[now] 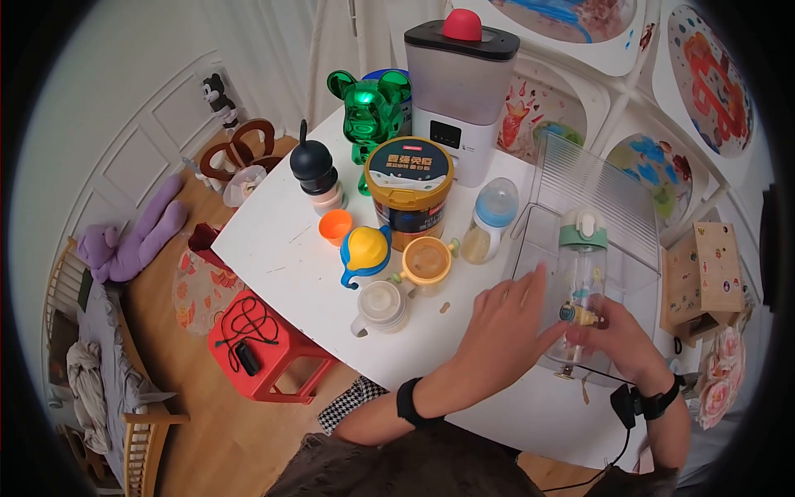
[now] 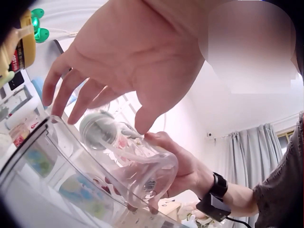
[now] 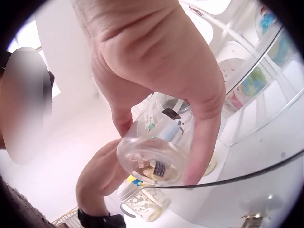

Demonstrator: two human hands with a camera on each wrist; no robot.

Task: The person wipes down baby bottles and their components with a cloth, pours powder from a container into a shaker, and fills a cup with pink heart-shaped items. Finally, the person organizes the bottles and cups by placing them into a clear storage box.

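My right hand (image 1: 625, 344) grips a clear water bottle (image 1: 590, 277) with a green lid around its lower part. The bottle stands near upright over a clear plastic box (image 1: 530, 228), and a small yellow figure (image 1: 586, 316) shows on its side. In the right wrist view, thumb and fingers lie on either side of the see-through base. My left hand (image 1: 505, 327) hovers over the box's near left side, fingers extended, thumb tip close to the bottle. The left wrist view shows that palm holding nothing, fingertips near the box rim (image 2: 52, 121).
Left of the box stand a blue-capped baby bottle (image 1: 495, 219), a yellow-handled cup (image 1: 428, 260), a white-handled cup (image 1: 383, 306), a blue-and-yellow cup (image 1: 365, 251) and a gold-lidded tub (image 1: 409, 178). A tall dispenser (image 1: 460, 108) is behind. A wooden box (image 1: 702, 277) sits at right.
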